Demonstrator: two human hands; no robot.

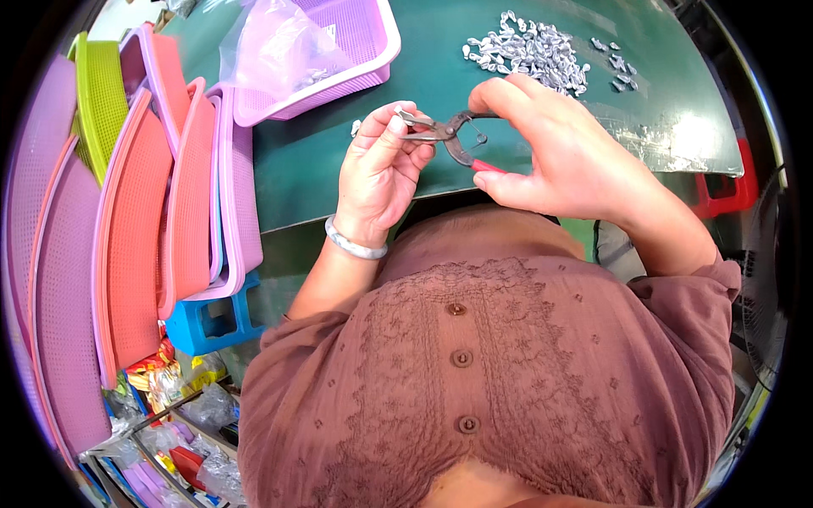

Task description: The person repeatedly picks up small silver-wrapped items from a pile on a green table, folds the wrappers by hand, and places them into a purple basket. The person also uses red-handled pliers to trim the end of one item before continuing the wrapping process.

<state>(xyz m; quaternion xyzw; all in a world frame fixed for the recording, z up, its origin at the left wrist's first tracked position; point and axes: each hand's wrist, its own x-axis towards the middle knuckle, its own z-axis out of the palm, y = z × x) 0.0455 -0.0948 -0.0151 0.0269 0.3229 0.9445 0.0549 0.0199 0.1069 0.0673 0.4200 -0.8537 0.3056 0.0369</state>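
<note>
My right hand (569, 154) grips a pair of pliers (444, 132), its thumb on a red-sleeved handle and its fingers behind the other handle. The handles stand spread, with a thin spring between them. My left hand (377, 178) pinches a small silvery-white piece (404, 113) between thumb and fingers, right at the plier jaws. Whether the jaws bite on the piece, I cannot tell. Beyond my right hand lies a heap of small silver pieces (532, 52) on the green table (313, 173). Another small pale piece (356, 128) rests beside my left fingers.
A few darker pieces (624, 64) lie apart at the right. A purple basket (360, 83) with a clear plastic bag (284, 46) stands at the far left. Stacked purple, orange and green baskets (135, 245) rise beside the table, near a blue stool (212, 322). A red stool (735, 188) is at right.
</note>
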